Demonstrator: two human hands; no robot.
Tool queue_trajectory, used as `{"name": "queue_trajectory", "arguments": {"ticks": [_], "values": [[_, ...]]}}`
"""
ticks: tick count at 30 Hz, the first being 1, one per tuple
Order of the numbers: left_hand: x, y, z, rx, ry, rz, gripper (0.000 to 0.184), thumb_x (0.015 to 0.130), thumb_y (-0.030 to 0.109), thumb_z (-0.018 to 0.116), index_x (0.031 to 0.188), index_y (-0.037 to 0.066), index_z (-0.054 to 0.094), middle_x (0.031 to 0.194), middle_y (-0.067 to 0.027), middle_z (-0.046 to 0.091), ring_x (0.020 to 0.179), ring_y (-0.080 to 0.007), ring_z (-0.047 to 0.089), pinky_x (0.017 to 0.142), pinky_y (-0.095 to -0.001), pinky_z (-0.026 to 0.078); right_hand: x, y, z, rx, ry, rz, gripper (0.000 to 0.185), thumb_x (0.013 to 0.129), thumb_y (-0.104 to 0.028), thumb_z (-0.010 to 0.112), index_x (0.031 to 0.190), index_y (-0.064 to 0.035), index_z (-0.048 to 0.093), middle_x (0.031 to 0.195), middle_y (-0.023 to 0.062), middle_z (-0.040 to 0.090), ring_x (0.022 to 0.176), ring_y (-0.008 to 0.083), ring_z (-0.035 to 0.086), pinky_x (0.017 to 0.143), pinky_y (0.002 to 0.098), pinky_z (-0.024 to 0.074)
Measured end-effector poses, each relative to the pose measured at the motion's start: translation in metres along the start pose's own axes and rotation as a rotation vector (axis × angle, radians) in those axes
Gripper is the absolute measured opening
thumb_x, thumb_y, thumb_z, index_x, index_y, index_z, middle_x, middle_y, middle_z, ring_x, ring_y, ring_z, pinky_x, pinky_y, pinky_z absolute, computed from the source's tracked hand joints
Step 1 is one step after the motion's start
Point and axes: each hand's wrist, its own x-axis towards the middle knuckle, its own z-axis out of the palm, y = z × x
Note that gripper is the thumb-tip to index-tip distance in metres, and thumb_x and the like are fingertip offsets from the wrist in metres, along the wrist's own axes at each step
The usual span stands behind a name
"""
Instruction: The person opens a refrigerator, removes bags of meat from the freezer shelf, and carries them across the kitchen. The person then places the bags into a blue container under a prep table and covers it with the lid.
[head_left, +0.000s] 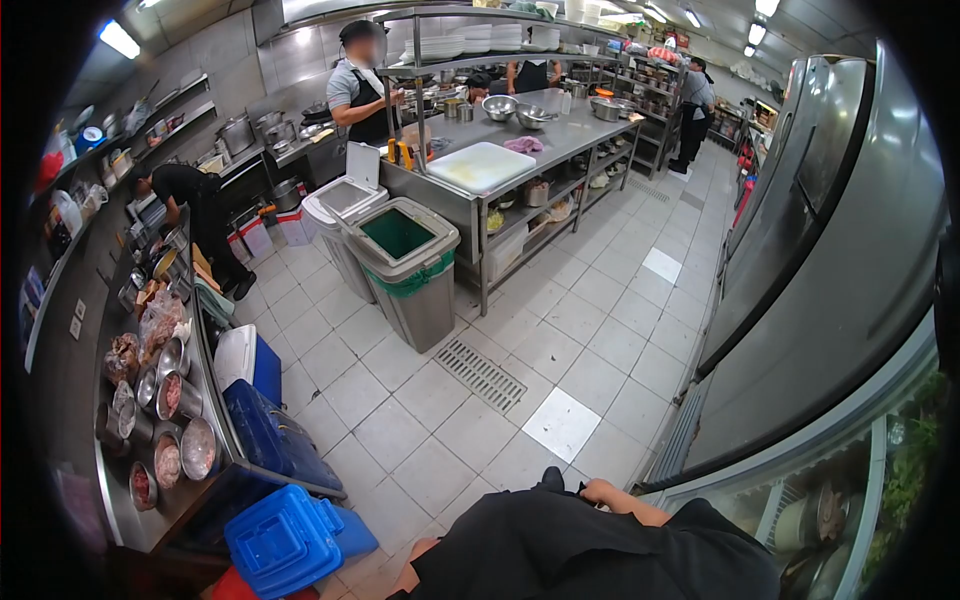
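Note:
My right hand (pixel 600 492) is in front of my dark clothing (pixel 560 550), low in the view. Its fingers look curled, with a small pale bit below them that I cannot make out. Only a little bare skin of my left arm (pixel 408 572) shows at the bottom edge, and the left hand itself is out of sight. To my right stands an open-looking lit fridge compartment (pixel 868 500) with a pot and green leaves inside. A blue lidded bin (pixel 283 540) is on the floor to my left.
A grey bin (pixel 415 300) with a green liner stands by the steel worktable (pixel 400 185), which bears a white cutting board (pixel 483 167). Metal bowls of meat (pixel 200 447) line the left counter. Tall steel fridges (pixel 800 250) stand right. Several people work further back.

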Motion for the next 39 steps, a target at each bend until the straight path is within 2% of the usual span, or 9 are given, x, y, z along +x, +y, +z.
{"name": "queue_trajectory", "arguments": {"ticks": [2,4,8,10,17,25,39], "values": [[-0.003,-0.001,0.003,-0.003,0.003,0.0,0.038,0.081,0.03,0.058,0.105,-0.001,0.062,0.1,-0.011,0.064,0.091,-0.0215,0.059,0.078,-0.0329,0.046,0.003,0.002,0.002,-0.005,0.005,-0.005,0.04,0.078,-0.029,0.057,0.103,0.0028,0.062,0.093,0.0172,0.065,0.074,0.029,0.066,0.057,0.0378,0.0552],[-0.004,-0.001,0.002,-0.009,0.003,0.002,0.038,0.081,0.03,0.058,0.105,-0.001,0.062,0.101,-0.0109,0.064,0.091,-0.0214,0.059,0.078,-0.0329,0.046,0.009,0.007,0.005,0.009,0.045,-0.021,0.039,0.078,-0.029,0.056,0.095,0.0054,0.063,0.086,0.0166,0.065,0.066,0.0277,0.065,0.052,0.0363,0.0536],[-0.006,-0.002,0.002,-0.017,0.007,0.004,0.038,0.081,0.029,0.058,0.105,-0.001,0.062,0.101,-0.0106,0.064,0.091,-0.0212,0.059,0.078,-0.0328,0.046,0.01,0.007,0.005,-0.012,0.024,-0.017,0.04,0.078,-0.03,0.056,0.096,0.0058,0.063,0.088,0.0175,0.065,0.067,0.0279,0.065,0.053,0.0366,0.0541],[-0.006,-0.002,0.003,-0.018,0.007,0.006,0.038,0.082,0.029,0.058,0.105,-0.001,0.061,0.101,-0.0105,0.064,0.091,-0.021,0.059,0.078,-0.0327,0.046,0.011,0.007,0.004,-0.024,-0.02,0.002,0.042,0.079,-0.029,0.057,0.103,0.0044,0.06,0.095,0.0179,0.064,0.076,0.0292,0.065,0.057,0.0374,0.0552],[-0.007,-0.001,0.003,-0.022,0.007,0.009,0.038,0.082,0.029,0.058,0.106,-0.001,0.061,0.102,-0.0101,0.064,0.091,-0.0206,0.059,0.079,-0.0325,0.046,0.002,0.004,0.004,-0.014,-0.011,0.004,0.043,0.08,-0.031,0.058,0.106,0.0043,0.059,0.096,0.0177,0.063,0.074,0.0284,0.065,0.057,0.0369,0.0549],[-0.01,-0.002,0.004,-0.036,0.004,0.015,0.038,0.082,0.028,0.058,0.107,-0.001,0.061,0.102,-0.0096,0.063,0.092,-0.02,0.059,0.079,-0.0323,0.046,0.001,0.008,0.007,0.046,0.026,-0.011,0.036,0.078,-0.03,0.059,0.092,0.0023,0.066,0.082,0.0142,0.066,0.069,0.0261,0.065,0.055,0.0362,0.0544],[-0.021,0.01,0.0,-0.127,0.014,0.086,0.038,0.082,0.027,0.058,0.108,-0.001,0.061,0.103,-0.0088,0.063,0.092,-0.0191,0.058,0.08,-0.0319,0.046,0.005,0.006,0.005,-0.002,0.017,0.0,0.038,0.078,-0.029,0.059,0.098,0.0028,0.063,0.086,0.0155,0.065,0.069,0.0272,0.065,0.054,0.0368,0.0549]]}}
